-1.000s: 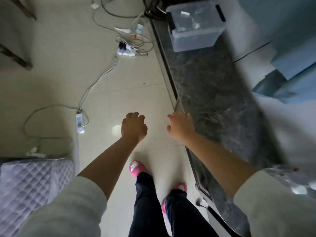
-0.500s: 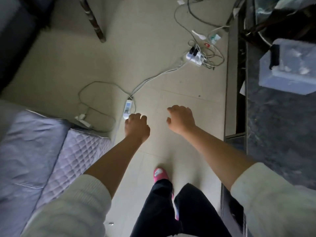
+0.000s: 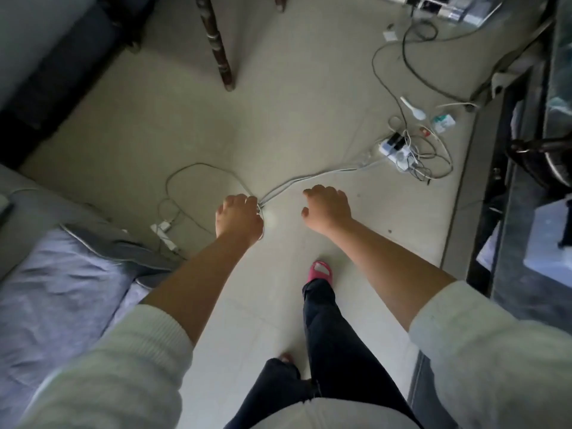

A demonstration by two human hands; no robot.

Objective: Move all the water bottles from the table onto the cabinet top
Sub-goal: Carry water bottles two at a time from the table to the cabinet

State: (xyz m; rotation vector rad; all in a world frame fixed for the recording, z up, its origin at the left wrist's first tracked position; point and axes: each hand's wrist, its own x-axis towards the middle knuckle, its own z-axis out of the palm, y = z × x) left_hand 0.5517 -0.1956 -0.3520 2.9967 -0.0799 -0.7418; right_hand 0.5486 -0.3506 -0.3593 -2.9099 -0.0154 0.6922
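- I see no water bottle and no bench top in this view, so I cannot say which way a bottle lies from either hand, nor its long axis.
- My left hand holds nothing, its fingers loosely curled.
- My right hand is also empty, fingers relaxed and bent down.
- Both hang side by side above the floor; neither looks nearer to the goal.
- A power strip with cables lies ahead to the right, a dark wooden leg further ahead.
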